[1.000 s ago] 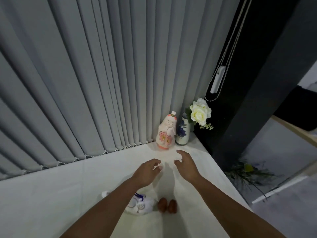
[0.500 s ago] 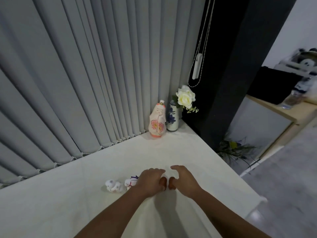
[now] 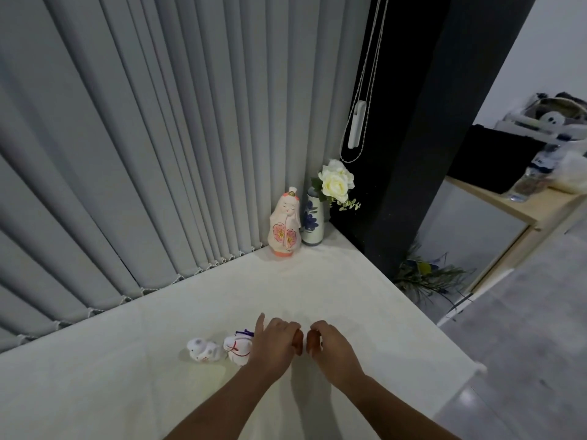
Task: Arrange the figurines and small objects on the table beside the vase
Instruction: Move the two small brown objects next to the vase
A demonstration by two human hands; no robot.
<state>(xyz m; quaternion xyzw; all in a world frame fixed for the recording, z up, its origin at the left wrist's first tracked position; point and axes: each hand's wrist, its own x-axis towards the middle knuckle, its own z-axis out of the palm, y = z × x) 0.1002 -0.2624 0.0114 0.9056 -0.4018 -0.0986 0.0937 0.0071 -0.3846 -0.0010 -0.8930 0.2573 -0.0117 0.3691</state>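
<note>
On the white table (image 3: 317, 281), a blue-flowered vase (image 3: 313, 222) with a white rose (image 3: 336, 181) stands in the far corner. A pink and white doll figurine (image 3: 284, 223) stands upright, touching its left side. Near the front, my left hand (image 3: 274, 349) is curled around a small brown object (image 3: 298, 342). My right hand (image 3: 332, 347) is closed on a second brown object (image 3: 311, 341); the two pieces sit close together, mostly hidden by fingers. Just left of my left hand lie two small white figurines, one with purple and red cords (image 3: 238, 347), one spotted (image 3: 204, 350).
Grey vertical blinds (image 3: 158, 154) run along the table's back edge. A black pillar (image 3: 413, 138) with a hanging blind cord (image 3: 357, 125) stands behind the vase. The table's right edge drops to the floor, where a plant (image 3: 428, 274) lies.
Both hands pulled back from near the doll to the two brown objects at the front and closed on them. The camera tilted up and right.
</note>
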